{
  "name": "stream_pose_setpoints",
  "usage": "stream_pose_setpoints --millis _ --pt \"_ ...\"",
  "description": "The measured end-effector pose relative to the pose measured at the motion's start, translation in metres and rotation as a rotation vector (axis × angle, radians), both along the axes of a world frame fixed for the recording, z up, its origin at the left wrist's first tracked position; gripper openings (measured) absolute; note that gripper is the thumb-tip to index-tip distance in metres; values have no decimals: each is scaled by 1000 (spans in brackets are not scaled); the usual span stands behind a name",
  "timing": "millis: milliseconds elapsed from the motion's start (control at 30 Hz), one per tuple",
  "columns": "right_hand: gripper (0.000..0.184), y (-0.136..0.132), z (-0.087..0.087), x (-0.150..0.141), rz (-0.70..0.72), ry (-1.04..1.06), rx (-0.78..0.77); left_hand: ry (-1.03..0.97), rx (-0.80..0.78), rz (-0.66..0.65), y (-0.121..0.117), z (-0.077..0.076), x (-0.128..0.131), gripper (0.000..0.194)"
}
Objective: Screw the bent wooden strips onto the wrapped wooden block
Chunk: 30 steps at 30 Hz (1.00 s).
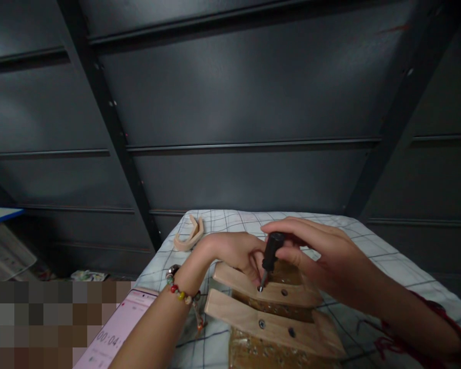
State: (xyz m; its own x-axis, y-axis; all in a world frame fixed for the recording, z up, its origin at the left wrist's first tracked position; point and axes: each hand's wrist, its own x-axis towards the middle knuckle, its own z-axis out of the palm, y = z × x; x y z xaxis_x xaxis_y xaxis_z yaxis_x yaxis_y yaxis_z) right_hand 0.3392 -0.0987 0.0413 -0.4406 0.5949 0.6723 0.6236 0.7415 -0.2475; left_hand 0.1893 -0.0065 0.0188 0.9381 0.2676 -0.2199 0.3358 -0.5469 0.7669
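Observation:
My right hand (311, 246) grips the black handle of a small screwdriver (271, 253), which leans with its tip down. The tip meets a hole with a shiny screw in the farther curved wooden piece (230, 273). My left hand (240, 253) has its fingers bent and pressed together around the lower shaft and tip; what they pinch is hidden. Closer to me is a second curved wooden piece (238, 312) with a screw (262, 324) and a dark hole (291, 332). Both pieces lie across a brown, tape-wrapped block (246, 353) with a dotted surface.
A checked white cloth (230, 220) covers the table. Bent wooden pieces (190, 241) lie at its far left, and a phone (117, 328) showing a timer is beside my left forearm. Dark metal panels (246, 102) rise behind the table.

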Motion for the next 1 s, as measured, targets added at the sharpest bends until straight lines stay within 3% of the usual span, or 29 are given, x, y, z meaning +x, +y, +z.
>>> stream_pose_setpoints --millis 167,367,500,700,833,1000 --pt "20 1 -11 -6 -39 157 -54 21 73 -18 3 -2 -1 14" --pt "17 -3 -9 -7 -15 186 -131 17 51 -14 0 3 0 13" --pt "19 -2 -9 -10 -14 243 -81 -2 63 -37 0 3 0 25" --pt "17 -6 -3 -11 17 143 -78 64 141 12 -3 6 -1 23" --pt "32 -9 4 -5 82 17 -74 133 146 21 -7 12 0 14" --pt "23 -5 -1 -6 26 103 -86 94 144 6 -7 12 -1 18"
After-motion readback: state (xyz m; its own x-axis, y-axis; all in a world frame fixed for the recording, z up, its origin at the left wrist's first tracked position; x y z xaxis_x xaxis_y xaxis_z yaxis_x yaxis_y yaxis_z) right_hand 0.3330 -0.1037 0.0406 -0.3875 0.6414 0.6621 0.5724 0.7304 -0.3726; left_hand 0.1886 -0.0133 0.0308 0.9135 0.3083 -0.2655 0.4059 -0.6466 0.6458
